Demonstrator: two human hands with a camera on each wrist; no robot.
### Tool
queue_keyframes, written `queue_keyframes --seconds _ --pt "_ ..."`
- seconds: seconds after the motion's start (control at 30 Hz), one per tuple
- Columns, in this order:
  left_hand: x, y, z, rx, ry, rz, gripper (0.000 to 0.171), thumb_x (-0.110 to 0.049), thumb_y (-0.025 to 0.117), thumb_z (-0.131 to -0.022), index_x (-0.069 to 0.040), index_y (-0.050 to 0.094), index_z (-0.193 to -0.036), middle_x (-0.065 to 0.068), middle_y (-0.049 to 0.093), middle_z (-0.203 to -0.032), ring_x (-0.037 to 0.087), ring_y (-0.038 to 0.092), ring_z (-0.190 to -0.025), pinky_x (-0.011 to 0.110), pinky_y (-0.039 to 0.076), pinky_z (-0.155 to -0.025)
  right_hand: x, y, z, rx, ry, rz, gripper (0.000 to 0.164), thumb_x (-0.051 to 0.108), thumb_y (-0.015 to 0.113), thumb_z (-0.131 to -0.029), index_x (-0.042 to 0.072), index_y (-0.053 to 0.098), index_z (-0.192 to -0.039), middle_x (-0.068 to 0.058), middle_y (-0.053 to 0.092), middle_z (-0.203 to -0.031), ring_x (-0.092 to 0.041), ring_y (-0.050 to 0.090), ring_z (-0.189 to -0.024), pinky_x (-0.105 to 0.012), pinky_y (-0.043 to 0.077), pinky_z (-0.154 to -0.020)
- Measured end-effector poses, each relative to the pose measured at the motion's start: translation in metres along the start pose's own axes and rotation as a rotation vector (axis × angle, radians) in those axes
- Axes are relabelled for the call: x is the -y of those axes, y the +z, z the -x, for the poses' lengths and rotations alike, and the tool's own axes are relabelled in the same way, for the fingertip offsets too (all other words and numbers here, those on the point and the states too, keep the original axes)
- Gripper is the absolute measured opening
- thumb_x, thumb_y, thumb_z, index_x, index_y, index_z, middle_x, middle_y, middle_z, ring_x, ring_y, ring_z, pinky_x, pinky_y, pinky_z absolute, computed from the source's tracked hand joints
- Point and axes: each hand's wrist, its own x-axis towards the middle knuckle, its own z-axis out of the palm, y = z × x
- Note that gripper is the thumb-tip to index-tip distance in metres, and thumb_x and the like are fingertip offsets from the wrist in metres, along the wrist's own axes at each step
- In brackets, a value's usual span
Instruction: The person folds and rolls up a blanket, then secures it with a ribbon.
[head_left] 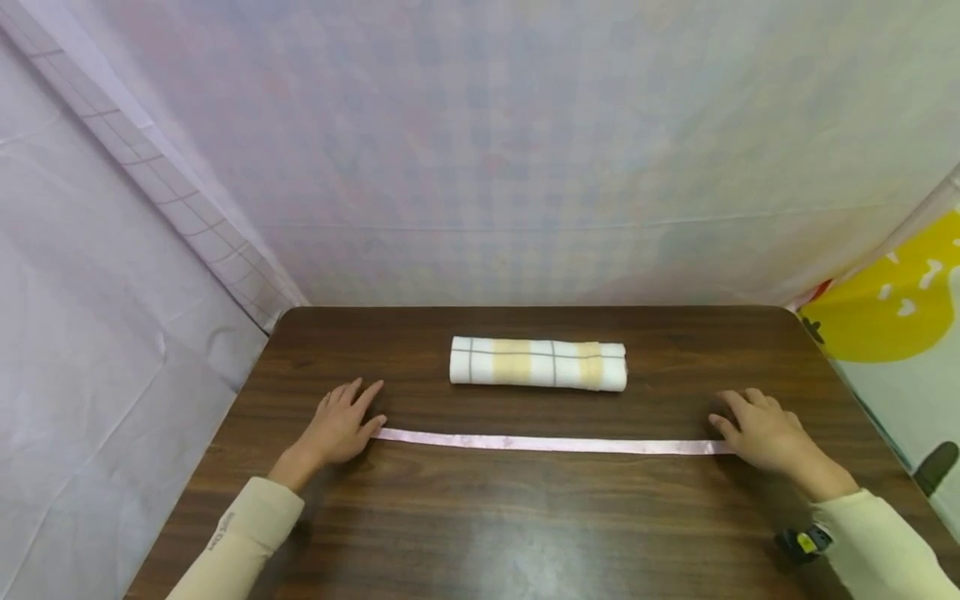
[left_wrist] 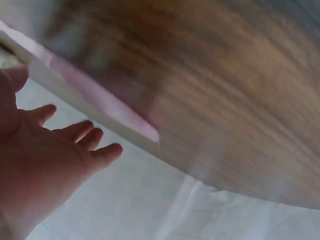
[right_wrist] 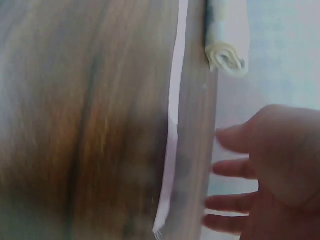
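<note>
A narrow pale pink ribbon (head_left: 555, 444) lies stretched out flat from left to right across the brown table. At its left end is my left hand (head_left: 342, 423), fingers spread. In the left wrist view the ribbon's end (left_wrist: 127, 119) lies loose, apart from the fingers of the left hand (left_wrist: 47, 160). Over the right end hovers my right hand (head_left: 768, 433). The right wrist view shows this frayed end (right_wrist: 161, 220) free too, the right hand (right_wrist: 280, 160) holding nothing. Behind the ribbon lies a rolled white towel (head_left: 540, 364) with yellow and grey stripes.
The dark wood-grain table (head_left: 525, 517) has rounded far corners. A pale checked cloth (head_left: 525, 167) hangs behind it, and white sheeting (head_left: 90, 333) hangs on the left. On the right is a cloth with a yellow print (head_left: 892, 300). A dark device (head_left: 802, 543) sits at my right wrist.
</note>
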Motion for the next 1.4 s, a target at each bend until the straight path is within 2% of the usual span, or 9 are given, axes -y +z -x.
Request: queue_keyframes --seconds 0.1,0.23,0.33,0.53,0.7,0.93,1.13,1.23,1.4 --pt "0.0 0.006 0.0 0.045 -0.021 0.009 0.064 -0.037 0.047 -0.104 -0.007 0.025 -0.157 0.036 0.018 -0.156 0.054 0.019 -0.143 0.071 0.013 -0.112 0.006 0.007 -0.003 0.023 0.004 -0.067 0.064 0.038 0.052 -0.102 -0.005 0.034 -0.147 -0.046 0.028 -0.143 -0.065 0.028 -0.128 -0.078 0.024 -0.097" --pt "0.003 0.012 -0.001 0.085 -0.041 -0.001 0.067 -0.044 0.042 -0.105 -0.011 0.019 -0.159 0.034 0.011 -0.159 0.052 0.012 -0.146 0.07 0.007 -0.113 0.006 0.018 -0.003 0.076 0.006 -0.132 0.081 0.049 0.049 -0.101 -0.001 0.016 -0.155 -0.047 0.007 -0.151 -0.066 0.009 -0.135 -0.08 0.005 -0.102" --pt "0.005 0.017 -0.001 0.086 -0.043 -0.028 0.067 -0.047 0.041 -0.104 -0.013 0.021 -0.158 0.034 0.013 -0.159 0.051 0.014 -0.146 0.07 0.007 -0.114 0.003 0.024 -0.001 0.08 0.003 -0.123 0.083 0.051 0.05 -0.1 0.0 0.015 -0.156 -0.046 0.007 -0.151 -0.066 0.008 -0.136 -0.08 0.003 -0.103" --pt "0.009 0.019 0.0 0.074 -0.059 -0.045 0.067 -0.049 0.041 -0.104 -0.013 0.026 -0.158 0.033 0.017 -0.158 0.049 0.016 -0.146 0.071 0.009 -0.113 0.001 0.024 0.0 0.076 -0.005 -0.091 0.081 0.052 0.051 -0.099 0.001 0.021 -0.154 -0.046 0.011 -0.15 -0.065 0.011 -0.136 -0.08 0.005 -0.102" --pt "0.004 0.017 -0.006 0.003 -0.007 -0.055 0.066 -0.049 0.045 -0.102 -0.012 0.032 -0.155 0.032 0.026 -0.156 0.049 0.025 -0.143 0.071 0.015 -0.112 0.009 0.017 -0.008 0.048 -0.032 -0.068 0.079 0.052 0.052 -0.099 0.0 0.026 -0.153 -0.044 0.016 -0.15 -0.063 0.017 -0.135 -0.079 0.01 -0.102" --pt "-0.021 0.008 -0.032 -0.08 0.128 -0.078 0.064 -0.043 0.053 -0.101 -0.01 0.037 -0.153 0.028 0.036 -0.152 0.047 0.036 -0.138 0.066 0.028 -0.109 0.037 0.006 -0.034 -0.03 -0.182 -0.067 0.074 0.043 0.06 -0.098 0.0 0.032 -0.151 -0.038 0.022 -0.152 -0.061 0.024 -0.135 -0.076 0.016 -0.104" --pt "-0.051 0.008 -0.057 -0.2 0.243 -0.075 0.057 -0.031 0.06 -0.099 -0.007 0.045 -0.148 0.025 0.043 -0.149 0.042 0.042 -0.135 0.059 0.035 -0.109 0.062 0.012 -0.059 -0.182 -0.382 -0.036 0.066 0.026 0.069 -0.094 0.0 0.041 -0.147 -0.034 0.034 -0.149 -0.052 0.034 -0.135 -0.073 0.025 -0.104" --pt "-0.067 0.009 -0.069 -0.224 0.261 -0.053 0.055 -0.029 0.06 -0.099 -0.007 0.045 -0.147 0.024 0.043 -0.149 0.041 0.042 -0.136 0.057 0.034 -0.111 0.071 0.016 -0.069 -0.258 -0.47 -0.035 0.065 0.019 0.073 -0.09 0.0 0.044 -0.144 -0.034 0.038 -0.146 -0.05 0.038 -0.133 -0.072 0.027 -0.103" --pt "-0.087 0.012 -0.086 -0.198 0.259 -0.051 0.055 -0.03 0.058 -0.1 -0.01 0.043 -0.149 0.021 0.04 -0.152 0.037 0.038 -0.14 0.053 0.03 -0.115 0.085 0.021 -0.083 -0.29 -0.547 -0.051 0.065 0.018 0.074 -0.089 0.002 0.045 -0.144 -0.031 0.04 -0.147 -0.048 0.038 -0.135 -0.069 0.026 -0.106"
